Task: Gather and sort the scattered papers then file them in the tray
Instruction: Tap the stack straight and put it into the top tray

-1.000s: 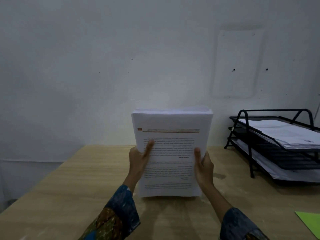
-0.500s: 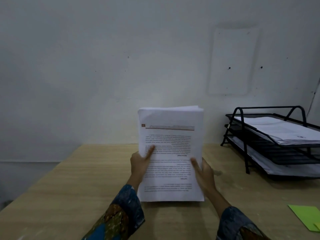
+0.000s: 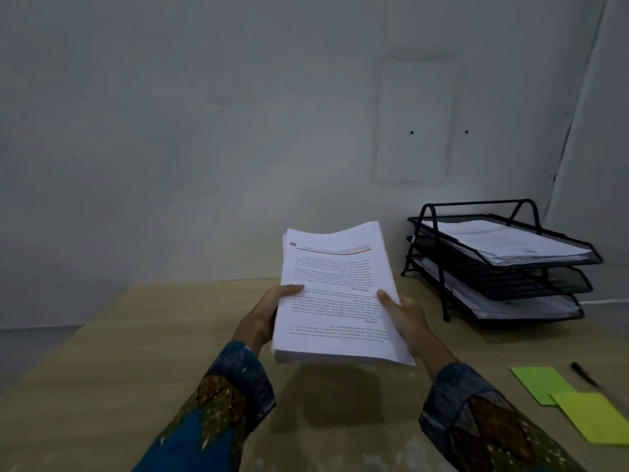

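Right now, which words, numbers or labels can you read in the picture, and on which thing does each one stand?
None can be read.
Stack of papers, held by the left hand and the right hand: printed lines under an orange bar, upside down and too blurred.
Top sheet in the black tray: a small dark mark, too small.
Green notes: no writing visible.

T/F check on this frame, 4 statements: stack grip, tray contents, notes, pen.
1. Both hands, left hand and right hand, hold the paper stack. True.
2. The tray has an empty top tier. False: papers lie in it.
3. The sticky notes are pink. False: green and yellow-green.
4. A pen lies on the desk by the notes. True.
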Demonstrator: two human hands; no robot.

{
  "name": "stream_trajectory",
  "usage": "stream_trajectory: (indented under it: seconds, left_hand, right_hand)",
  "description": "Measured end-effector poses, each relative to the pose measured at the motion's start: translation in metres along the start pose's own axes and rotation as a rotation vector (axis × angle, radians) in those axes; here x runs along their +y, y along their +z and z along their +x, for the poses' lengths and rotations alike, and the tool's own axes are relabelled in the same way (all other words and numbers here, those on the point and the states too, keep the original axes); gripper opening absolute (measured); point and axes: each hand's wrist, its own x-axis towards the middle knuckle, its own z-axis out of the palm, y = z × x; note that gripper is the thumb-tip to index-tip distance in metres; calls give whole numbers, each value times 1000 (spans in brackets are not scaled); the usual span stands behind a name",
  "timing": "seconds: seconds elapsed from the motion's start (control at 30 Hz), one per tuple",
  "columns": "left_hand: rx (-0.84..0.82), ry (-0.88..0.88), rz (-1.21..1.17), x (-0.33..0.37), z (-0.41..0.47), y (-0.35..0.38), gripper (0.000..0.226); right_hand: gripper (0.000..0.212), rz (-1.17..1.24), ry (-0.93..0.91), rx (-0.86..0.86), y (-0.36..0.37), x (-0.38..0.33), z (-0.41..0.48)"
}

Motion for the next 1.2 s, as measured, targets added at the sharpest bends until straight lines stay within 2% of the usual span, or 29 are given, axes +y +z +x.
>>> stream_trajectory:
  seconds: [0.1,0.2,0.4,0.57,0.73,0.97,1.07,1.1,1.2]
  left_hand:
    - [-37,-21,7,-5,0,14,25]
    - [-44,-39,56,-10,5,26,38]
    - [-126,-66,108,-19,8,54,38]
    - [-166,-99,139,-27,16,81,47]
    - [-244,-125,183,-32,18,107,47]
    - [-355,-140,222,-36,11,136,45]
    - [-404,-186,228,-37,6,137,46]
    - [-411,-194,226,-38,5,136,46]
    - [-426,-197,229,-38,0,137,45]
  right_hand:
    - [40,38,108,-7,-16,3,-4]
    - [34,38,199,-40,-36,2,-15]
    - [25,196,323,-161,-76,1,-32]
    - [46,78,315,-145,-110,2,-37]
    - [31,123,299,-138,-136,-6,-55]
    - [38,132,302,-158,-170,-12,-75]
    - [32,231,355,-261,-177,-11,-88]
    - [37,256,368,-307,-179,-10,-92]
    - [92,287,357,-385,-186,-7,-97]
